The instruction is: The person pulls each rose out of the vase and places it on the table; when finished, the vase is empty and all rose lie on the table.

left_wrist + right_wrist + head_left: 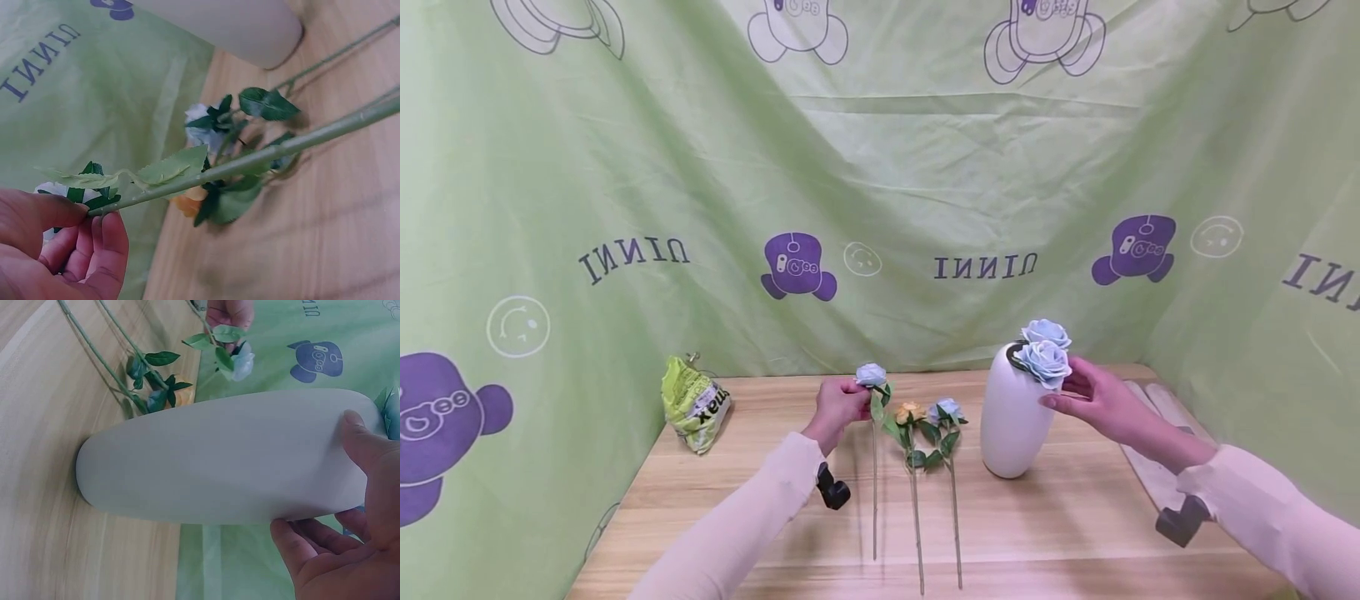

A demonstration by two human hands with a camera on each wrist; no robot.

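My left hand [838,410] pinches the green stem of a pale blue artificial rose [871,375] just below its bloom, thumb against fingers in the left wrist view. The stem [281,150] slants away toward the table. At the right, my right hand [1105,407] holds the upper side of a white vase [1013,425], which stands upright. Its thumb lies on one face and its fingers wrap the far side in the right wrist view. Light blue roses [1045,362] fill the vase's mouth. Between the hands lie an orange rose [911,412] and another blue rose [948,410].
A crumpled yellow-green bag [695,408] stands at the table's back left. A pale flat object [1153,467] lies along the right edge, partly behind my right arm. A green printed cloth [880,183] hangs behind the wooden table [760,517].
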